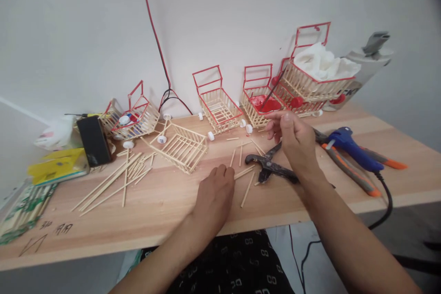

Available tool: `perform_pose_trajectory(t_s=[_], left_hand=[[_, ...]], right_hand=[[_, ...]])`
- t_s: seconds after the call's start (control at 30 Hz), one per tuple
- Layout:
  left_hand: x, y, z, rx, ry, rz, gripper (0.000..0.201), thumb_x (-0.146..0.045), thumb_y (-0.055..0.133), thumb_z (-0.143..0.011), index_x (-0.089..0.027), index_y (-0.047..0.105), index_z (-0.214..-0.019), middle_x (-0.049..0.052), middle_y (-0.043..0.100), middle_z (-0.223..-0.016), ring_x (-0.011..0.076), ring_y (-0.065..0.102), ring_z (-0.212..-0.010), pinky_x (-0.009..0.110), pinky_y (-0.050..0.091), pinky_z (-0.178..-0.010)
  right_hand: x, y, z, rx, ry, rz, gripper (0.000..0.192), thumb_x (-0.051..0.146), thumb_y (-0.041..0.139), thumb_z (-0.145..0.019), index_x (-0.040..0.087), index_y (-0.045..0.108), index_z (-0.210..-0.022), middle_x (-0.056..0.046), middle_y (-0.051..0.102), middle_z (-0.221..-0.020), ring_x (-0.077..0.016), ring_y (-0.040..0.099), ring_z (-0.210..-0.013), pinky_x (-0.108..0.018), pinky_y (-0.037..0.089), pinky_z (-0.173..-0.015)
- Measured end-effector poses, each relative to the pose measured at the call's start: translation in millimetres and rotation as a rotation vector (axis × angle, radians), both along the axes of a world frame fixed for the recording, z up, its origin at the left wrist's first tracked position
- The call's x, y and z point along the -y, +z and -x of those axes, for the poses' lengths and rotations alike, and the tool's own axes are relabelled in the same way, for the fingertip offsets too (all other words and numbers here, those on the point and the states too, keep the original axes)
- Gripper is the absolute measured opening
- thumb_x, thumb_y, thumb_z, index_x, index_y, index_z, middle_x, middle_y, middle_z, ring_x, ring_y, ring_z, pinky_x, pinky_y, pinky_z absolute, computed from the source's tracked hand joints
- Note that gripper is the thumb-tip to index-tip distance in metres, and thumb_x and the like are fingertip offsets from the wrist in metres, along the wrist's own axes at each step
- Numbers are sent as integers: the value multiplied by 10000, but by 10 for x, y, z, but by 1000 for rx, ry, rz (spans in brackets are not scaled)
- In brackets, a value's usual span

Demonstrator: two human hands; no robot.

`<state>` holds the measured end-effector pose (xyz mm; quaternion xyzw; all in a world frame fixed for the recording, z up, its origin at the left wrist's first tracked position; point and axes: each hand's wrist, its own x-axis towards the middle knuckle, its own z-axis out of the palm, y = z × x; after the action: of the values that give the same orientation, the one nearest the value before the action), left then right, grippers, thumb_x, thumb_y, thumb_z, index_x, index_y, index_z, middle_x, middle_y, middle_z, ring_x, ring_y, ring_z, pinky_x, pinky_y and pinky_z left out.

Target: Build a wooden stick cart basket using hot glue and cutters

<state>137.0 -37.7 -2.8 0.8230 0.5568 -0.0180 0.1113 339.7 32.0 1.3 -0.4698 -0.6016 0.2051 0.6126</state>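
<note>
My left hand (214,200) rests low over the table with its fingers curled down. The fingertips are hidden, so what they grip, if anything, does not show. Just right of its knuckles lie short wooden sticks (244,172). Above the black-handled pliers (270,164) I hold up my right hand (292,140), index finger stretched left, thumb raised and the other fingers loosely bent. Nothing shows between them. Beyond my left hand lies a plain stick basket (184,147) without red trim. Behind my right hand stands a red-trimmed miniature cart (253,101) holding red paint and a dark thin stick.
Along the wall stand more stick carts (220,108), one heaped with white tissue (320,62). On the right lie a blue glue gun (354,147) and orange-handled pliers (354,174). Long sticks (106,181), a black box (93,140) and a yellow packet (58,165) occupy the left.
</note>
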Motion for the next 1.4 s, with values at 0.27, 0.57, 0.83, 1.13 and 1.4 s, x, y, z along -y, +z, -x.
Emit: perform_pose_trajectory(t_s=[0.27, 0.57, 0.83, 1.13, 1.4], left_hand=[[-30, 58, 76, -44, 38, 21, 170, -128, 393, -982, -166, 551, -1033, 99, 626, -1067, 248, 614, -1012, 361, 514, -805], [45, 89, 44, -102, 15, 17, 324, 44, 375, -869, -153, 553, -1056, 114, 618, -1063, 258, 620, -995, 349, 525, -759], [41, -114, 327, 361, 81, -89, 221, -35, 418, -895, -165, 592, -934, 82, 625, -951, 210, 605, -898, 344, 484, -818], [-53, -127, 455, 1215, 340, 393, 128, -264, 594, -797, -154, 621, -858, -30, 557, -663, 100, 487, -537, 227, 398, -526], [-160, -143, 463, 1383, 246, 458, 214, -328, 670, -755, -144, 616, -850, -19, 581, -701, 79, 477, -529, 218, 395, -529]], right_hand=[[27, -9, 38, 21, 46, 1, 413, 507, 390, -1020, 210, 678, -1025, -23, 641, -767, -128, 573, -609, -255, 415, -541], [54, -59, 105, 89, 73, 42, 416, 471, 367, -1034, 199, 676, -974, -20, 620, -752, -127, 573, -623, -255, 401, -551], [65, -61, 116, 119, 54, 62, 405, 452, 375, -1032, 197, 688, -1004, -18, 618, -754, -126, 570, -622, -255, 396, -558], [114, -13, 249, 149, 272, 231, 311, 408, 543, -931, 180, 732, -1028, -25, 656, -799, -127, 576, -635, -255, 434, -576], [194, -12, 517, 180, 644, 498, 247, 396, 578, -889, 181, 700, -879, -9, 639, -709, -119, 549, -599, -245, 403, -544]])
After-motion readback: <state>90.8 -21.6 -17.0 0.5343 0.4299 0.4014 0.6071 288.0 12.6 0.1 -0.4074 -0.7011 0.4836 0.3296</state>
